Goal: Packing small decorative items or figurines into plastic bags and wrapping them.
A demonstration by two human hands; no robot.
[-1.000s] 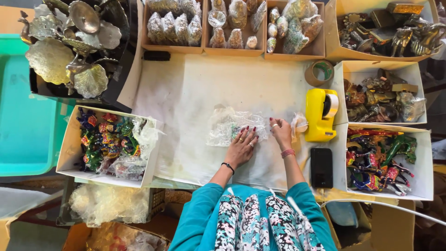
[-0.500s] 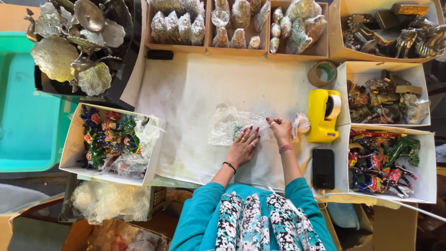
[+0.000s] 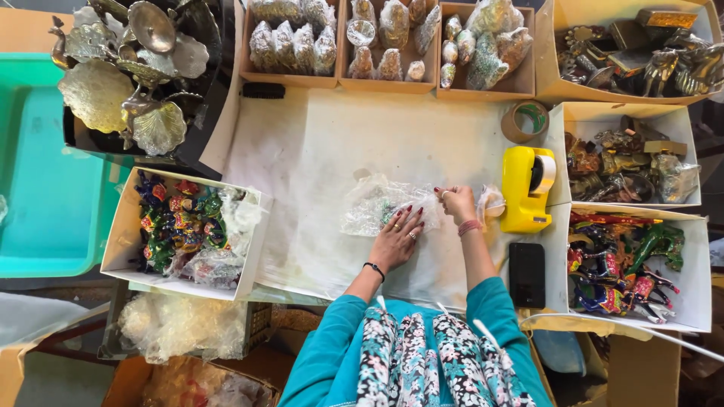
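left hand (image 3: 397, 240): fingers spread flat on one bubble-wrapped bundle (image 3: 381, 205), mid-table | right hand (image 3: 458, 202): fingers pinching bundle's right end | one yellow tape dispenser (image 3: 527, 188), one tape roll (image 3: 526, 119), one phone (image 3: 526, 274) toward table's right edge

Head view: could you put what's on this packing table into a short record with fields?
Left hand: flat on a clear bubble-wrap bundle
Right hand: fingers pinching the bundle's right edge
Inside bundle: something small and green, not clear what
Surface: white paper sheet
Right of hands: yellow tape dispenser, black phone
Left: white box of painted figurines
Top: trays of wrapped items
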